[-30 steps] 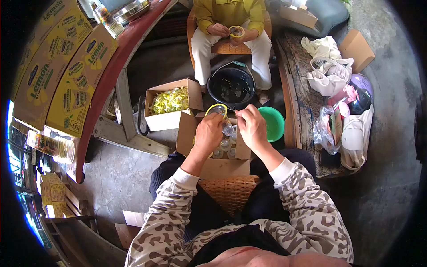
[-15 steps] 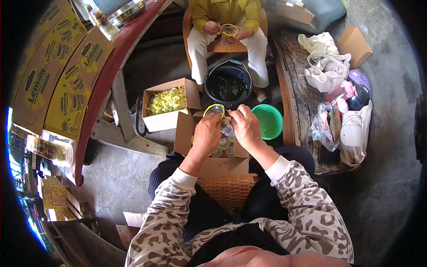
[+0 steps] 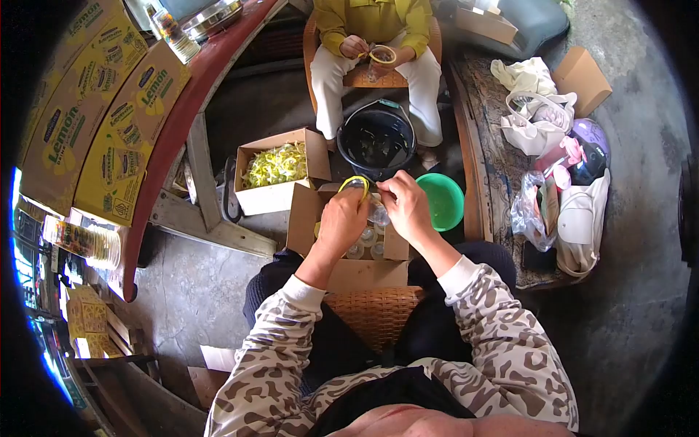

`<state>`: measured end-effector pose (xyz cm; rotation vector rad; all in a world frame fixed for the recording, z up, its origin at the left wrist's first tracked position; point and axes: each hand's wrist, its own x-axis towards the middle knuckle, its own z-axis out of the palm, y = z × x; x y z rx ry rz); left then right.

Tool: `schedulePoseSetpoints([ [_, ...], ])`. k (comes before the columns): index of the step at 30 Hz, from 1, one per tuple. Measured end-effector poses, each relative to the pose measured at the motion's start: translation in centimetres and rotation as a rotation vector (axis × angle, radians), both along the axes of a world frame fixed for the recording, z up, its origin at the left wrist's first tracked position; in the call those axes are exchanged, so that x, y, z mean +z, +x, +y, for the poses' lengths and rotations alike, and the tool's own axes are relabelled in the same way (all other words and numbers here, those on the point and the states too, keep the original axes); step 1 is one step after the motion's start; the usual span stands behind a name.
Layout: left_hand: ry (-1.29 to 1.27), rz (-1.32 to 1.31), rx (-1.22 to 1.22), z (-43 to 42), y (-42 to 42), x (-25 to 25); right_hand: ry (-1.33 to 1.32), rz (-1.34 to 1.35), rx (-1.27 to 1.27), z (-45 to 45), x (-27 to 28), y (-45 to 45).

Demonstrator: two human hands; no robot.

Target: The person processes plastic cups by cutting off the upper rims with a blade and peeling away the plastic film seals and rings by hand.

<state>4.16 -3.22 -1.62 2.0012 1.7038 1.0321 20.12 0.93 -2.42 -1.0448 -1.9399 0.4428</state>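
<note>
My left hand (image 3: 344, 218) is wrapped round a clear plastic cup (image 3: 378, 212) with a yellow rim, which is tilted so that its base points to the right. Close to the cup's right side, my right hand (image 3: 405, 206) has its thumb and fingertips pinched together; whatever they hold is too small to make out. Below both hands stands an open cardboard box (image 3: 301, 221) with several clear cups inside. A black bucket (image 3: 377, 140) of dark water is just beyond my hands, and a green basin (image 3: 442, 202) lies to the right of them.
A box (image 3: 273, 197) of yellow strips stands left of the bucket. Opposite sits a person (image 3: 373, 29) holding a cup. Lemon cartons (image 3: 131, 135) and a red-edged table (image 3: 191, 95) are at left. Bags (image 3: 535, 124) and a purple helmet (image 3: 590, 136) lie on a bench at right.
The cup in my left hand has turned, so its rim shows narrower. My right fingertips have moved in closer to the cup. The person opposite has shifted their cup slightly.
</note>
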Motion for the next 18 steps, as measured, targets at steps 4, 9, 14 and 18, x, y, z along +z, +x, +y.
schedulePoseSetpoints([
  [4, 0.022, -0.007, 0.037, 0.2, -0.3, -0.2, 0.063, 0.013, -0.042, 0.1, 0.3, 0.0],
  [9, 0.018, 0.008, 0.055, 0.4, -0.5, -0.4, 0.139, -0.032, -0.016, -0.6, 0.5, -0.1],
  [14, 0.017, -0.011, 0.05, 0.3, -0.2, -0.2, 0.243, -0.136, -0.025, -0.8, 0.5, -0.2],
  [18, -0.003, -0.007, 0.049, 0.2, 0.3, -0.1, 0.266, -0.161, -0.039, -0.8, 0.2, -0.4],
])
